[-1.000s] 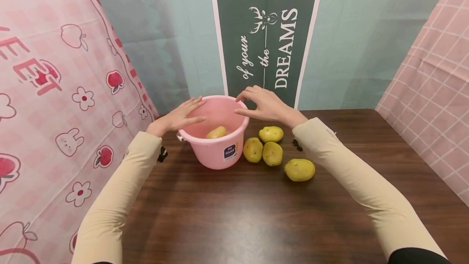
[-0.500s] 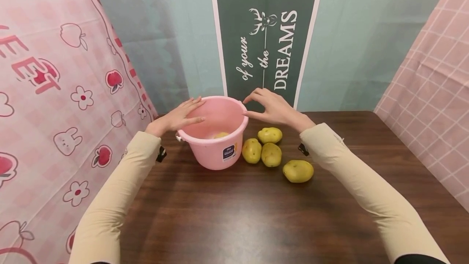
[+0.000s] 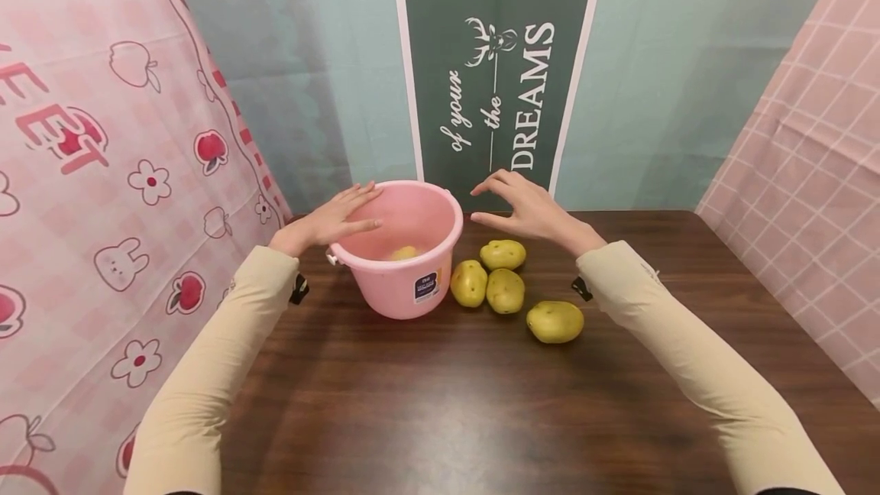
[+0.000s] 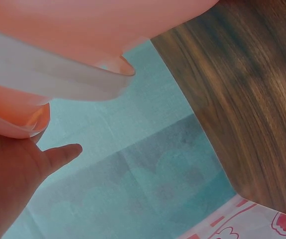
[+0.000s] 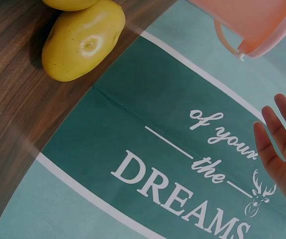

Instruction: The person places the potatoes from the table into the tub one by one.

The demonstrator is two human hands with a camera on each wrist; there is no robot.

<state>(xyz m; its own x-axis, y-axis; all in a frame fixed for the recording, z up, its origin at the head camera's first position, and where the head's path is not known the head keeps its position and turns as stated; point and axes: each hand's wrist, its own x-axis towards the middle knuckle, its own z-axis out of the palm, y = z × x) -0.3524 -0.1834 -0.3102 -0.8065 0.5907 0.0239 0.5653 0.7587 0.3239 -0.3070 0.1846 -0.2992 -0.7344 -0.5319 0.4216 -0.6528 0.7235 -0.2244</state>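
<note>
From the head view, we see the left hand over the bucket's left rim, fingers straight and spread; the right hand hangs right of the bucket, wide and holding nothing. One potato lies inside the bucket, four other potatoes right of it. From the left wrist, we see one finger stretched beyond the bucket's rim. From the right wrist, we see fingers apart from the bucket.

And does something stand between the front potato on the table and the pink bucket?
Yes. In the head view, the left potato, close beside the pink bucket, and the middle potato next to it lie between the bucket and the front potato. Above them, no obstacle shows; the right hand hangs farther back.
</note>
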